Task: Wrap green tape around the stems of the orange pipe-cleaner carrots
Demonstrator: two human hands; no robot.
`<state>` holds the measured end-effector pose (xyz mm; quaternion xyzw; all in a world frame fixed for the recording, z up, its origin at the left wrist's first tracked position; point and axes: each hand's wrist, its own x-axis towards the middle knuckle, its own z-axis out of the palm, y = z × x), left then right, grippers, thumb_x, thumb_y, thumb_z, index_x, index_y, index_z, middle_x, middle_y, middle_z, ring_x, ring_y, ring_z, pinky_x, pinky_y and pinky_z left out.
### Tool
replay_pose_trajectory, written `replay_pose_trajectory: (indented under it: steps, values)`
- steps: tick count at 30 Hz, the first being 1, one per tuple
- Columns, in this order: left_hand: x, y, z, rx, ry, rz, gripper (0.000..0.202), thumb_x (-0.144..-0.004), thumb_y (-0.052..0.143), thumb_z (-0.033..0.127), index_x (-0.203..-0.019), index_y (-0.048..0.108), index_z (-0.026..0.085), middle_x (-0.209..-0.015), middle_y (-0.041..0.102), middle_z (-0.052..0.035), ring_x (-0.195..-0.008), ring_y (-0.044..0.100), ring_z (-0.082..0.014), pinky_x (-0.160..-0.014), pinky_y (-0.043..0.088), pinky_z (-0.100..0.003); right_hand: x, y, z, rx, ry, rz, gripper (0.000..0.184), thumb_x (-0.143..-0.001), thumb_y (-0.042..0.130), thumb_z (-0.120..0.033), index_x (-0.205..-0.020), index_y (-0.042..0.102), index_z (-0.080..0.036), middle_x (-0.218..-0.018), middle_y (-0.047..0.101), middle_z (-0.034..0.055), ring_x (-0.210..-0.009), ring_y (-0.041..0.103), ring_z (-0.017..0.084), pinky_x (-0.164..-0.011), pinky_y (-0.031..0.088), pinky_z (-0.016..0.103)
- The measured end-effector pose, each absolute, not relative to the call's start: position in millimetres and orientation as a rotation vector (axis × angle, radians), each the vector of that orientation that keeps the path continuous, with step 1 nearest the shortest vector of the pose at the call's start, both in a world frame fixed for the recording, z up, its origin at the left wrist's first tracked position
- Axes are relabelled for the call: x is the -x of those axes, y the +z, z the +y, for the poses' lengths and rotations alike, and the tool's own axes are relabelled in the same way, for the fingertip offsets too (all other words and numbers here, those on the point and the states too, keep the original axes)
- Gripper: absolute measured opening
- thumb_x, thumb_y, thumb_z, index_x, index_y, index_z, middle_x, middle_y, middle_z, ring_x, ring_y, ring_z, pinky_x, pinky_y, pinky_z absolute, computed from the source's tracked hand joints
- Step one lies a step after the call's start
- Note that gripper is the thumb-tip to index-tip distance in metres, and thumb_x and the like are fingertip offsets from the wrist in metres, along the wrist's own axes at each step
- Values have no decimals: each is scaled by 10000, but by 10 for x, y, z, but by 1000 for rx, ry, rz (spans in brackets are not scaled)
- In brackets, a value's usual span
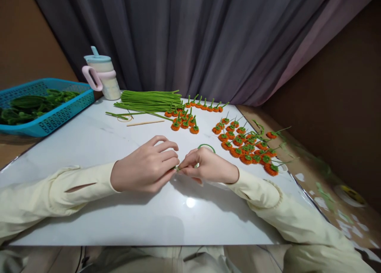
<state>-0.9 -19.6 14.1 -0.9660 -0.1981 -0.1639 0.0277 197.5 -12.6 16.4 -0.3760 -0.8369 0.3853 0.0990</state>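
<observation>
Over the middle of the white table, my left hand (145, 164) and my right hand (205, 164) meet at the fingertips. Between them they pinch a small green piece (177, 169), mostly hidden by the fingers, so its exact kind is unclear. My left hand's thumb and index finger are closed on it, the other fingers curled loosely above. The right thumb and index finger press together on its other side. Just behind my right hand lies a roll with a green rim (206, 147), partly covered by that hand.
Green fuzzy stems (149, 100) lie in a bundle at the back. Several orange pumpkin-like pieces with green tops (238, 141) stand at right and back centre. A thin wooden stick (145, 123), a lidded cup (102, 76) and a blue basket (65, 110) of green pieces are leftward.
</observation>
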Motion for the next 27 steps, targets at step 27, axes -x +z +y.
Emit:
replay_pose_trajectory:
  steps: [27]
  values:
    - [-14, 83, -123, 3353, -740, -973, 96, -763, 435, 181, -738, 520, 144, -659, 505, 3, -567, 421, -96, -546, 341, -198, -2023, 164, -40, 1078, 1628, -2171, 270, -807, 560, -320, -822, 690, -84, -429, 487, -50, -405, 403, 49, -479, 366, 193]
